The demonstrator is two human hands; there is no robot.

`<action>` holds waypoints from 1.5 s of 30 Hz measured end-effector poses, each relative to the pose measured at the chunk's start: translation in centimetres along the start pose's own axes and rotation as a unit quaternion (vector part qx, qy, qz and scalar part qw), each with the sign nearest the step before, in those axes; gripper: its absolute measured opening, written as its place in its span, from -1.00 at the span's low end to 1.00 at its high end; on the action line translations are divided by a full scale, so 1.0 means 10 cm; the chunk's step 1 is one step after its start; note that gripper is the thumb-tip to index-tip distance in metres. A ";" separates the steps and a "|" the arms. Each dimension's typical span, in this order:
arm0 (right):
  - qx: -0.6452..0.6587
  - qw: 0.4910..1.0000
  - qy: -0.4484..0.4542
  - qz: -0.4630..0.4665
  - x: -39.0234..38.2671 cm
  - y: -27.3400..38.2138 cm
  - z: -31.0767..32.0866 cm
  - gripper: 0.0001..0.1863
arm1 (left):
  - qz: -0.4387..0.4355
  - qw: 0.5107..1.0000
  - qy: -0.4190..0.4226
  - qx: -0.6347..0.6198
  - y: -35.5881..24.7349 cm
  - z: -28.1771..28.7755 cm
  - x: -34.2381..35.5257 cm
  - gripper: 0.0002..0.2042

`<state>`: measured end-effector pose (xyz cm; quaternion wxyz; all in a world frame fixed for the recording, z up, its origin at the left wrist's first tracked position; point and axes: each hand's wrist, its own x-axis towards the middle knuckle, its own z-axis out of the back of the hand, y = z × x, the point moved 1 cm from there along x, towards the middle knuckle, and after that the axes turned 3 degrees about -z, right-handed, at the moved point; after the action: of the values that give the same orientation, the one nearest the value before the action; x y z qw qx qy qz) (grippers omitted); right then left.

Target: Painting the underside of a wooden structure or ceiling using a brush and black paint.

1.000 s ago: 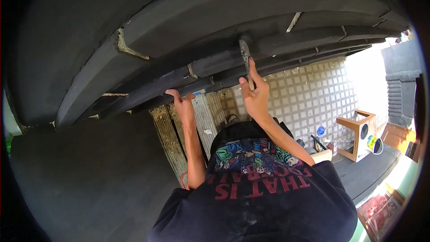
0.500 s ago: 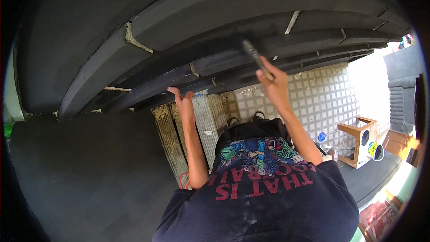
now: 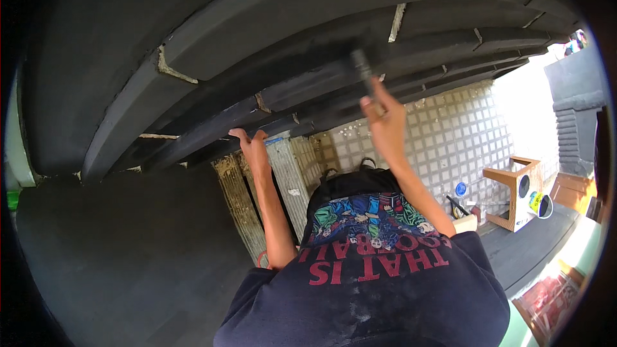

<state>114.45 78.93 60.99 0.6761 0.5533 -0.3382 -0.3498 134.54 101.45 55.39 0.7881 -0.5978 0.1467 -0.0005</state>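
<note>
My right hand (image 3: 387, 125) is closed around the handle of a paintbrush (image 3: 362, 64), its bristles blurred against the face of a dark grey stepped ledge (image 3: 308, 83). Along that face, left of the bristles, runs a darker, wet-looking band. Lower and to the left, my left hand (image 3: 255, 153) grips the edge of a lower ledge (image 3: 218, 132), thumb and a finger showing; the other fingers are partly hidden.
Pale, ridged boards (image 3: 292, 173) stand beside my left forearm. To the right, on a dark surface, are a brown-and-white stool-like frame (image 3: 514, 186) and a small paint tub (image 3: 541, 205). A blue lid (image 3: 460, 189) lies on the tiled floor (image 3: 443, 128).
The brush has moved a little to the right along the ledge face, and the whole view has shifted slightly. My left hand keeps its place on the lower edge.
</note>
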 end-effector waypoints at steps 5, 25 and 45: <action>-0.023 0.967 0.246 -0.068 -0.21 0.30 -0.24 -0.54 | -0.011 1.000 -0.009 0.001 -0.08 -0.06 -0.05 -0.04; -0.351 0.903 0.219 0.116 -0.13 0.48 -0.12 -0.46 | -0.035 0.999 -0.016 0.021 0.00 -0.02 -0.07 0.01; 0.149 0.977 -0.122 -0.096 0.10 0.16 0.64 -0.49 | -0.037 0.999 0.011 -0.004 0.02 0.06 -0.08 -0.03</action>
<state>109.71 75.00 63.68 0.5030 0.6305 -0.4116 -0.4243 133.84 102.19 55.57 0.7837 -0.6057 0.1327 -0.0359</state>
